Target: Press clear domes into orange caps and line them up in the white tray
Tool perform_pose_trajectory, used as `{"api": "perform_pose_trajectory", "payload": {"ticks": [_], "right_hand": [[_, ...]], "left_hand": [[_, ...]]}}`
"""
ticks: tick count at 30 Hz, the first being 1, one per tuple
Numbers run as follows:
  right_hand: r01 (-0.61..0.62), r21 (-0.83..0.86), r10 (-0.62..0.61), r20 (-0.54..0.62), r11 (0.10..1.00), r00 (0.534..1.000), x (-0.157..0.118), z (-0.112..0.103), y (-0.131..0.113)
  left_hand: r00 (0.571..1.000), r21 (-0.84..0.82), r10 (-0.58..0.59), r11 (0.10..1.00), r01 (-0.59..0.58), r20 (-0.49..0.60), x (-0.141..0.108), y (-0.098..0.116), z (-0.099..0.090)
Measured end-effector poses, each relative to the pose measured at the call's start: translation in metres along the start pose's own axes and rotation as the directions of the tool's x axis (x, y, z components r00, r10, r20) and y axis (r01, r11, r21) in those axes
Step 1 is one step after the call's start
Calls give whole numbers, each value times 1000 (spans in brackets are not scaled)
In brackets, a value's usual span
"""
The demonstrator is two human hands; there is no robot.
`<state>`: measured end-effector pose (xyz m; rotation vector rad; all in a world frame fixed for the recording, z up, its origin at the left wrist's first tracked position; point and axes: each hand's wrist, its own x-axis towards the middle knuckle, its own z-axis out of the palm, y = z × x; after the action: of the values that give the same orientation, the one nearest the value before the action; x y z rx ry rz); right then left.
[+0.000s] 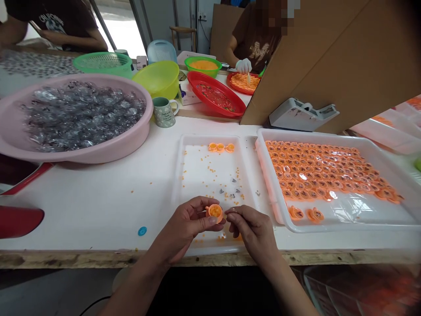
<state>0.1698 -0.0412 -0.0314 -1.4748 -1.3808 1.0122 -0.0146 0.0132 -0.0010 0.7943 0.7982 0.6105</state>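
Observation:
My left hand (194,221) holds a small orange toy teacup (215,211) between thumb and fingers, its round opening facing up with yellow-orange bits inside. Close beside the cup, my right hand (251,224) has its thumb and fingertips pinched together; what they hold, if anything, is too small to make out. Both hands are over the near end of a shallow white tray (181,175). Loose orange bits and a few small clear pieces with dark prints (233,195) lie scattered in it. Several orange cups (220,147) stand in a row at its far end.
To the right, a larger white tray (279,215) holds rows of orange cups. A pink basin (131,142) of clear, dark-marked pieces stands left, near a green mug (163,113). A cardboard panel (315,57) rises behind. Two other people work across the table; one gloved hand (244,66) shows.

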Motion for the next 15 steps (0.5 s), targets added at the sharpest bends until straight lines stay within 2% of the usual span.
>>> {"api": "perform_pose_trajectory", "payload": {"ticks": [2,5,10,13,15], "right_hand": [[-54,99,57,-25,994,998,1,0,2],[-67,238,73,-17,969,997,3,-3,5],[-262,417,305,-39,870,951,4,-6,7],[-271,423,317,-40,865,948,4,-9,4],[-269,405,287,18,874,958,4,-12,2]], "left_hand": [[1000,15,8,1000,-8,-14,0,0,-1],[998,74,30,997,-26,-59,1,-1,-3],[999,99,18,995,-13,-51,1,-4,-4],[1000,49,-7,999,8,-19,1,-4,0],[1000,56,-12,998,13,-12,1,-3,3]]}}
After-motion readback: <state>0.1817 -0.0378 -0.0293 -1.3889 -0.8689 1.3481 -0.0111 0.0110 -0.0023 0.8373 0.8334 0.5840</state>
